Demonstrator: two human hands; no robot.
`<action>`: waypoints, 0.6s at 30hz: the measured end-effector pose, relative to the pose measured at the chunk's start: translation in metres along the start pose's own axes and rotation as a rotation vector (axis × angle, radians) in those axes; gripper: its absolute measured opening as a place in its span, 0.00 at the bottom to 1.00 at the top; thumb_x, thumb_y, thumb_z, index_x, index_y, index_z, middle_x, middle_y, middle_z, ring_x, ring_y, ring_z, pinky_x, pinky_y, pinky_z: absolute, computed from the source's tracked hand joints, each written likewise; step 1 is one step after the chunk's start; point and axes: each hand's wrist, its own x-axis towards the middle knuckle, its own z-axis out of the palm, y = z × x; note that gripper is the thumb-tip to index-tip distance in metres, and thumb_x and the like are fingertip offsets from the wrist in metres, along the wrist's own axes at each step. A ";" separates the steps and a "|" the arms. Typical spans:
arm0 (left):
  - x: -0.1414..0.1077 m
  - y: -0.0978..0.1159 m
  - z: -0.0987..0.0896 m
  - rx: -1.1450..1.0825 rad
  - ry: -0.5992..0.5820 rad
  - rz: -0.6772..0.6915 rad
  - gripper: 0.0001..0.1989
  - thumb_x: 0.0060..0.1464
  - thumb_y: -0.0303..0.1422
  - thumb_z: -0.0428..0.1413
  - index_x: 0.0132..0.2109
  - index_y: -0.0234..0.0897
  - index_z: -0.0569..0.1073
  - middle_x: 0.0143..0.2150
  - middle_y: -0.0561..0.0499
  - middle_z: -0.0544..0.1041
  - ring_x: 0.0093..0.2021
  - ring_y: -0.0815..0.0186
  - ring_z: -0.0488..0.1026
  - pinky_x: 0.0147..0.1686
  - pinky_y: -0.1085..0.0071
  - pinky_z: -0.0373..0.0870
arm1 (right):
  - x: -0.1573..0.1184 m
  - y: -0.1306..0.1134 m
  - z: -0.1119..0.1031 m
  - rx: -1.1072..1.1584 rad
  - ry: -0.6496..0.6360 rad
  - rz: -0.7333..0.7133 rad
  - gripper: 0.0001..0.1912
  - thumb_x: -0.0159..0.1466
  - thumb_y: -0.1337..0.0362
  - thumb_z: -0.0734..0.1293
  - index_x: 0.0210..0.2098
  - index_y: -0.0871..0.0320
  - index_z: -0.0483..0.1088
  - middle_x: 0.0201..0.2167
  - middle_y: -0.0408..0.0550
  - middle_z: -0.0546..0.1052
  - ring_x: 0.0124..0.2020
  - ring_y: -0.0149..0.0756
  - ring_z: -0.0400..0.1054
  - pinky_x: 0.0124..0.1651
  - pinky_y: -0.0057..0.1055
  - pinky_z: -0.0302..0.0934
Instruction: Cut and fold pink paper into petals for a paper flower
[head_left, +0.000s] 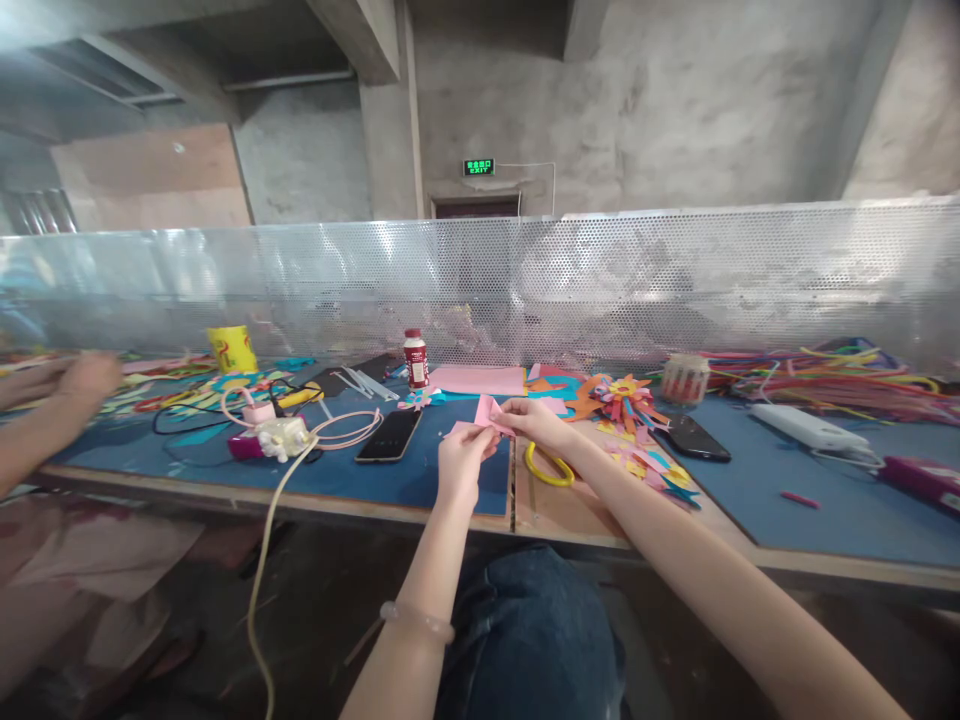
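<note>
Between my two hands, above the table's front edge, is a piece of pink paper (487,411), bent or folded at its upper part. My left hand (463,462) is closed on its lower left side, the fingertips pinching it. From the right, my right hand (536,422) pinches the paper's other side, its fingertips close to the left ones. Just under my right wrist lies a yellow loop-shaped handle (550,467). Beyond my hands a larger pink sheet (478,380) lies flat, and a flower of orange, red and blue paper strips (621,398) sits to the right.
A black phone (389,437), a dark red bottle (415,360) and a power strip with cables (281,438) are left. Paper scraps (660,468), another phone (696,438) and colourful pipe cleaners (810,378) are right. A co-worker's hands (90,380) work at far left. A perforated metal screen (600,290) stands behind.
</note>
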 end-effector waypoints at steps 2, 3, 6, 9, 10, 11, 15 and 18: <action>0.000 0.000 0.000 -0.005 -0.002 -0.003 0.09 0.36 0.30 0.61 0.27 0.28 0.75 0.25 0.46 0.76 0.28 0.68 0.73 0.32 0.73 0.70 | 0.000 0.000 0.000 0.007 0.001 -0.003 0.18 0.50 0.50 0.67 0.24 0.60 0.65 0.19 0.40 0.66 0.21 0.26 0.59 0.25 0.25 0.50; 0.000 0.000 0.000 -0.006 -0.002 -0.003 0.09 0.36 0.31 0.61 0.26 0.28 0.75 0.25 0.46 0.75 0.28 0.68 0.73 0.32 0.73 0.70 | 0.000 0.001 0.000 0.011 0.003 -0.004 0.18 0.50 0.50 0.67 0.24 0.60 0.65 0.19 0.39 0.66 0.21 0.26 0.59 0.25 0.25 0.51; 0.000 -0.001 -0.001 -0.005 0.000 -0.003 0.09 0.36 0.31 0.61 0.27 0.28 0.75 0.25 0.46 0.75 0.28 0.68 0.73 0.32 0.73 0.70 | 0.001 0.002 0.001 0.011 0.011 -0.008 0.17 0.51 0.50 0.67 0.25 0.60 0.65 0.19 0.39 0.66 0.21 0.26 0.58 0.25 0.25 0.50; 0.000 -0.001 -0.001 -0.005 -0.003 -0.005 0.09 0.36 0.31 0.61 0.27 0.28 0.75 0.25 0.46 0.75 0.28 0.68 0.73 0.32 0.73 0.70 | 0.001 0.003 0.001 0.006 0.011 -0.016 0.18 0.51 0.50 0.67 0.26 0.60 0.66 0.19 0.40 0.66 0.21 0.26 0.58 0.25 0.25 0.50; 0.001 -0.001 -0.001 -0.007 -0.004 -0.006 0.09 0.36 0.31 0.61 0.27 0.28 0.75 0.25 0.46 0.75 0.28 0.68 0.73 0.32 0.73 0.70 | 0.001 0.004 0.000 0.004 0.010 -0.017 0.18 0.51 0.50 0.67 0.25 0.60 0.66 0.19 0.40 0.66 0.21 0.26 0.59 0.25 0.25 0.50; 0.001 -0.001 -0.001 -0.008 -0.006 -0.006 0.09 0.36 0.31 0.61 0.27 0.28 0.75 0.25 0.46 0.75 0.28 0.68 0.73 0.32 0.73 0.70 | 0.001 0.004 0.000 0.003 0.009 -0.016 0.18 0.51 0.50 0.67 0.25 0.60 0.66 0.18 0.40 0.66 0.21 0.26 0.59 0.25 0.25 0.50; 0.001 -0.001 -0.001 -0.017 -0.006 -0.014 0.09 0.36 0.30 0.61 0.27 0.28 0.75 0.26 0.46 0.75 0.29 0.68 0.73 0.32 0.73 0.70 | 0.002 0.005 0.000 0.011 0.007 -0.015 0.18 0.50 0.49 0.67 0.26 0.60 0.66 0.18 0.40 0.67 0.21 0.26 0.59 0.25 0.25 0.51; 0.001 -0.001 -0.001 -0.021 -0.003 -0.022 0.09 0.36 0.30 0.61 0.27 0.27 0.75 0.26 0.46 0.75 0.29 0.68 0.73 0.32 0.73 0.70 | 0.001 0.004 0.000 0.010 0.007 -0.021 0.18 0.51 0.49 0.67 0.26 0.60 0.66 0.19 0.40 0.67 0.21 0.26 0.59 0.25 0.25 0.51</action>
